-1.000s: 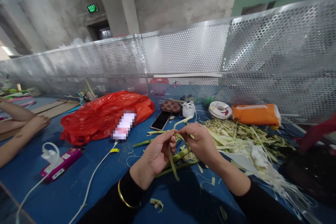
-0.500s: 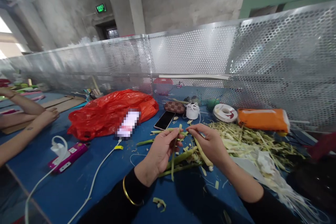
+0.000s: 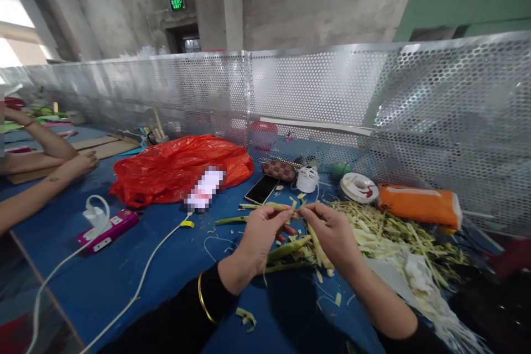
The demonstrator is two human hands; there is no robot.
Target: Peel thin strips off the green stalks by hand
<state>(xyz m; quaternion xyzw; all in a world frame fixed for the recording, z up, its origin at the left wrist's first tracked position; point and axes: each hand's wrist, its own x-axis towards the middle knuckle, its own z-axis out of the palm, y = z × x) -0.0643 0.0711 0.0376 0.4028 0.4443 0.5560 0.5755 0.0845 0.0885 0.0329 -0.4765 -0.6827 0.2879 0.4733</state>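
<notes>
My left hand (image 3: 262,235) and my right hand (image 3: 334,232) meet at the fingertips above the blue table. Both are closed in a pinch on a thin pale green plant strip (image 3: 295,214), mostly hidden by the fingers. Under my hands lie thick green stalks (image 3: 289,249), partly covered. A pale peeled stalk (image 3: 318,246) slants down beside my right palm. Another green stalk (image 3: 230,220) sticks out to the left of my left hand. Small peeled scraps (image 3: 246,318) are scattered around.
A heap of shredded plant fibre (image 3: 381,238) spreads to the right, near an orange packet (image 3: 418,206) and white spool (image 3: 359,187). Behind are a dark phone (image 3: 262,189), red plastic bag (image 3: 166,168) and perforated metal screen (image 3: 311,86). A purple power strip (image 3: 108,230) and another person's arms (image 3: 50,180) are leftward.
My fingertips have come closer together. The strip that hung down from my left hand no longer hangs there. The whole view has shifted slightly.
</notes>
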